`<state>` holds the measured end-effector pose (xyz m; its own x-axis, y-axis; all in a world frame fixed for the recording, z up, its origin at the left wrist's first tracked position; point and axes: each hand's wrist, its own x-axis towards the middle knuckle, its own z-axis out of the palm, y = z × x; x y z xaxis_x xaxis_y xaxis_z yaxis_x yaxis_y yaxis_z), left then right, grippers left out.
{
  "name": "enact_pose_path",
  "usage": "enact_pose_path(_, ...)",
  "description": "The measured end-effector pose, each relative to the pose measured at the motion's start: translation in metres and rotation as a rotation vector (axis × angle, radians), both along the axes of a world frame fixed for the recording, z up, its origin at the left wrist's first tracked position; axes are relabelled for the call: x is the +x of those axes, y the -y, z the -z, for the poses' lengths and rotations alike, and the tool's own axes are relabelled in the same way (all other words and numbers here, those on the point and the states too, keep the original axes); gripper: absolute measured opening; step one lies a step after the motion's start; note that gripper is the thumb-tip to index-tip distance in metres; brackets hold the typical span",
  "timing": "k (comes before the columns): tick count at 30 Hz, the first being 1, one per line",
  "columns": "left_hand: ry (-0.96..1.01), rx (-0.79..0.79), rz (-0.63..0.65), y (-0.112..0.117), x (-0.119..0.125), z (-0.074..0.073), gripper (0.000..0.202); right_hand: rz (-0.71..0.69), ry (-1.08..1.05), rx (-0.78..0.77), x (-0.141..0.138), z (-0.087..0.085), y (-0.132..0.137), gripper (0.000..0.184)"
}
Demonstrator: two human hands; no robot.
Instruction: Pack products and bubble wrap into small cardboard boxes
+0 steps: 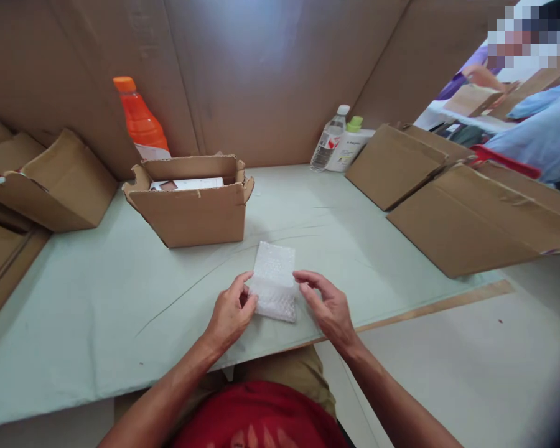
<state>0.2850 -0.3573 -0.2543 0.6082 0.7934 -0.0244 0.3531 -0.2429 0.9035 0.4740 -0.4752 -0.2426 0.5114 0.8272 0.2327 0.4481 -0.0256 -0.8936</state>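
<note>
A clear bubble wrap pouch [275,274] lies on the table in front of me, near the edge closest to my body. A crease or flap line runs across its middle. My left hand [233,311] is at its left side, with the thumb over the lower left edge and the index finger at the edge higher up. On the other side, my right hand [324,302] has its fingers apart, and its index fingertip is at the pouch's right edge. Whether anything lies inside the pouch, I cannot tell.
An open cardboard box [200,214] holding white printed boxes [191,184] stands beyond the pouch. More cardboard boxes stand left [70,186] and right [471,218]. An orange bottle [142,121], a clear bottle [329,140] and a white bottle [348,149] stand at the back. People are at upper right.
</note>
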Motion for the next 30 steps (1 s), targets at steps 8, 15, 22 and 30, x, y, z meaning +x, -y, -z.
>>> enact_pose_path(8,-0.262,0.214,0.015,-0.006,0.013,0.004,0.054,-0.290,0.655,0.037,-0.020,0.009,0.025,0.034)
enact_pose_path(15,0.026,0.503,0.160,0.005,-0.012,-0.006,0.048,-0.277,0.581,0.039,-0.015,0.020,0.010,0.025)
enact_pose_path(22,-0.047,0.331,0.121,0.016,-0.025,-0.002,0.038,-0.290,0.255,-0.060,-0.017,0.014,0.008,0.024)
enact_pose_path(30,-0.224,0.346,0.060,0.007,-0.015,0.002,0.041,-0.282,0.771,0.051,-0.018,0.012,0.013,0.029)
